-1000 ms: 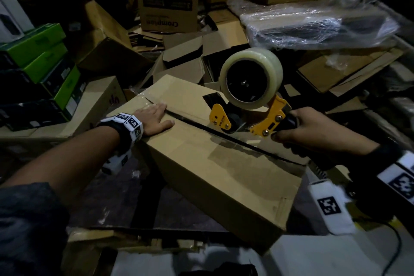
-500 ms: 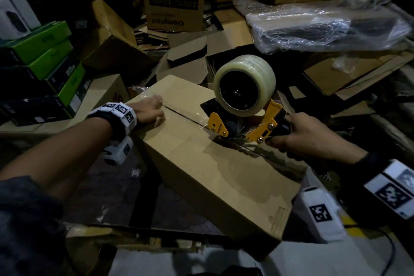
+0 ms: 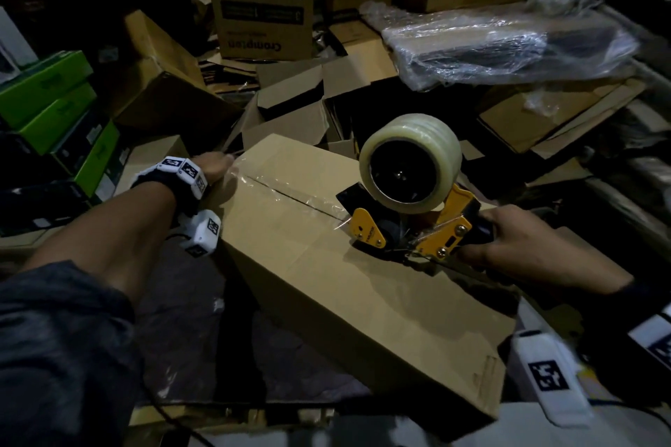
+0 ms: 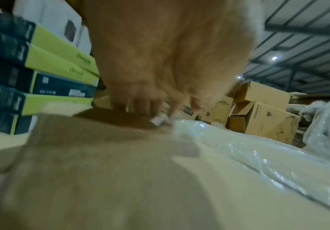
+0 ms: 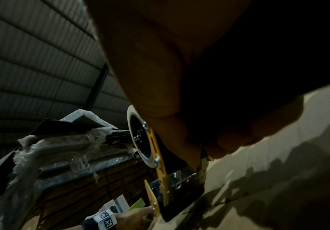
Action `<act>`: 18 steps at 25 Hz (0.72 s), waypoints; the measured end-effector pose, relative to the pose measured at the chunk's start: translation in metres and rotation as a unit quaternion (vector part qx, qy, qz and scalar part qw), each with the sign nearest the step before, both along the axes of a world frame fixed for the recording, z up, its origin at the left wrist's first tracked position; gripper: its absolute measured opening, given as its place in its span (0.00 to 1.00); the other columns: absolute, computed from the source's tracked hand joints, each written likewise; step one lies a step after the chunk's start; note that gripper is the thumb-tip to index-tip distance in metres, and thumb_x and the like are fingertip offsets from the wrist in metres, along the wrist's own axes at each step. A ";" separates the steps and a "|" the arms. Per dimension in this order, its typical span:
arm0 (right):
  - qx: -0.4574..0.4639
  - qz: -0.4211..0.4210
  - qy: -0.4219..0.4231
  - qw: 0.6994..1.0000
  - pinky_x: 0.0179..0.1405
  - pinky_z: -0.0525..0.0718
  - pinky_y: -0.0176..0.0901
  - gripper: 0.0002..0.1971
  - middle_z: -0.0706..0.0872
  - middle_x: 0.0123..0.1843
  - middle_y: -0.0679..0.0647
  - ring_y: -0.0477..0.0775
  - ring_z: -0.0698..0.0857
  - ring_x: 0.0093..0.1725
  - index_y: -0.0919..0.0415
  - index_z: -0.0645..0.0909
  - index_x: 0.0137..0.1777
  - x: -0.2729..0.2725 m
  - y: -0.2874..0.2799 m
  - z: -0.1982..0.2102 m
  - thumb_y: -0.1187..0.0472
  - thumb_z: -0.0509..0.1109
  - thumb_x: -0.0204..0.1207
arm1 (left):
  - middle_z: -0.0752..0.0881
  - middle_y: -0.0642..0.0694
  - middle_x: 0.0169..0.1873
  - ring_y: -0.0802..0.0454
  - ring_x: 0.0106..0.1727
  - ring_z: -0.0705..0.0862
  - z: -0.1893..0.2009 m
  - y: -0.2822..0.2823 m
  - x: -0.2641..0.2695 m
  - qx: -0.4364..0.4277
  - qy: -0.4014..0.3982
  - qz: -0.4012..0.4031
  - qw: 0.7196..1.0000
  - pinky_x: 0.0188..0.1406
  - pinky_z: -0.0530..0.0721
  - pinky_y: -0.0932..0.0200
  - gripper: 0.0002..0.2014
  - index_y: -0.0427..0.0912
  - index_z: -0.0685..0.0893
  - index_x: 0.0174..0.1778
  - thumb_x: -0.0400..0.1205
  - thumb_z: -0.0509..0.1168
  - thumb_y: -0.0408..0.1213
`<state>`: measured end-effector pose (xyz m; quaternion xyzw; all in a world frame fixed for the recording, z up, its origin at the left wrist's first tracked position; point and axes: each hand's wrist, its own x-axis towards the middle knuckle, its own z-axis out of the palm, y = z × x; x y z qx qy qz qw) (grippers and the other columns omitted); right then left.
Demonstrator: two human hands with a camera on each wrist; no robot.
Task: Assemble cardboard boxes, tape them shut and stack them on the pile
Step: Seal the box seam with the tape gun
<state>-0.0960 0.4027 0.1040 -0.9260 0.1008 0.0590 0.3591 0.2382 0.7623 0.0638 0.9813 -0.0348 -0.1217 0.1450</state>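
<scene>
A long brown cardboard box (image 3: pixel 326 283) lies slantwise in front of me, flaps closed. A strip of clear tape (image 3: pixel 287 194) covers the left stretch of its top seam. My left hand (image 3: pixel 214 165) rests on the box's far left end, fingers bent down over the edge onto the tape end; the left wrist view shows those fingers (image 4: pixel 140 105) blurred at the box (image 4: pixel 101 171) edge. My right hand (image 3: pixel 526 247) grips the handle of a yellow tape dispenser (image 3: pixel 410 232), which sits on the seam. Its clear tape roll (image 3: pixel 410 160) stands upright. The right wrist view shows the dispenser (image 5: pixel 160 171) pressed on the box.
Green and black boxes (image 3: pixel 54 102) are stacked at the left. A tall printed carton (image 3: pixel 261 0) and open cardboard boxes (image 3: pixel 297 105) lie behind the box. A plastic-wrapped bundle (image 3: pixel 508 43) sits at the back right. Flattened cardboard (image 3: pixel 526 120) covers the right side.
The dispenser has run along the seam toward the box's right end, leaving tape behind it. My left hand slid from the top of the box to its far left edge.
</scene>
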 end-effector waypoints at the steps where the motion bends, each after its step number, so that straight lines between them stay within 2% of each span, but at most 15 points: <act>1: 0.004 -0.001 0.000 1.000 0.24 0.81 0.43 0.03 0.85 0.28 0.54 0.48 0.82 0.23 0.55 0.85 0.45 0.000 0.001 0.000 0.62 0.76 0.77 | 0.77 0.29 0.67 0.30 0.67 0.77 0.002 0.000 0.004 0.000 -0.008 0.001 1.000 0.64 0.74 0.48 0.22 0.27 0.76 0.68 0.91 0.48 0.42; 3: -0.004 -0.004 -0.006 1.000 0.25 0.83 0.47 0.04 0.87 0.29 0.55 0.53 0.85 0.25 0.53 0.85 0.42 0.000 0.002 0.001 0.62 0.76 0.76 | 0.78 0.27 0.66 0.28 0.67 0.77 0.003 0.002 0.012 -0.023 -0.002 -0.007 1.000 0.62 0.76 0.46 0.22 0.28 0.76 0.69 0.90 0.50 0.43; 5: -0.015 -0.009 -0.002 1.000 0.27 0.84 0.52 0.06 0.88 0.30 0.54 0.58 0.87 0.29 0.51 0.84 0.39 0.001 0.004 0.002 0.61 0.76 0.75 | 0.79 0.29 0.64 0.31 0.66 0.78 -0.002 0.002 0.016 -0.003 0.015 -0.010 1.000 0.56 0.76 0.54 0.21 0.28 0.76 0.70 0.90 0.52 0.41; 7: -0.021 -0.011 0.004 1.000 0.26 0.83 0.47 0.06 0.88 0.29 0.51 0.56 0.87 0.27 0.52 0.84 0.39 0.003 0.005 0.002 0.61 0.76 0.75 | 0.78 0.33 0.61 0.38 0.63 0.78 -0.004 -0.001 0.013 0.021 0.019 -0.011 1.000 0.55 0.75 0.62 0.20 0.29 0.75 0.72 0.89 0.55 0.38; 9: -0.016 -0.015 0.006 1.000 0.25 0.82 0.43 0.04 0.88 0.29 0.50 0.53 0.85 0.25 0.53 0.84 0.41 0.003 0.007 0.003 0.60 0.76 0.76 | 0.77 0.31 0.66 0.35 0.65 0.77 0.006 -0.005 0.014 0.012 -0.023 -0.009 1.000 0.61 0.76 0.55 0.21 0.33 0.74 0.74 0.86 0.60 0.38; 11: -0.001 -0.019 0.008 1.000 0.22 0.80 0.39 0.04 0.87 0.27 0.49 0.48 0.83 0.23 0.52 0.84 0.42 0.002 0.010 0.005 0.60 0.76 0.77 | 0.76 0.30 0.68 0.32 0.65 0.78 0.024 -0.008 0.015 0.040 -0.086 -0.015 0.995 0.62 0.77 0.46 0.23 0.37 0.75 0.75 0.84 0.63 0.40; 13: -0.001 -0.019 0.011 1.000 0.20 0.78 0.35 0.04 0.86 0.25 0.48 0.44 0.81 0.21 0.51 0.84 0.43 0.003 0.011 0.007 0.60 0.76 0.77 | 0.82 0.32 0.61 0.33 0.58 0.82 0.036 -0.014 0.016 0.063 -0.118 -0.013 0.991 0.56 0.82 0.46 0.17 0.36 0.83 0.65 0.81 0.64 0.38; 15: -0.003 -0.018 0.012 1.000 0.19 0.76 0.32 0.03 0.85 0.25 0.49 0.43 0.80 0.21 0.52 0.85 0.43 0.003 0.011 0.008 0.59 0.76 0.77 | 0.86 0.33 0.52 0.36 0.50 0.85 0.037 -0.026 0.011 0.040 -0.093 -0.025 0.994 0.49 0.83 0.49 0.13 0.33 0.87 0.54 0.79 0.65 0.37; 18: 0.002 -0.018 0.011 1.000 0.19 0.75 0.31 0.04 0.85 0.25 0.45 0.42 0.80 0.21 0.53 0.84 0.42 0.004 0.012 0.006 0.60 0.76 0.77 | 0.87 0.32 0.49 0.37 0.48 0.85 0.024 -0.035 0.006 0.049 -0.050 -0.047 0.996 0.44 0.81 0.52 0.12 0.30 0.87 0.50 0.79 0.65 0.35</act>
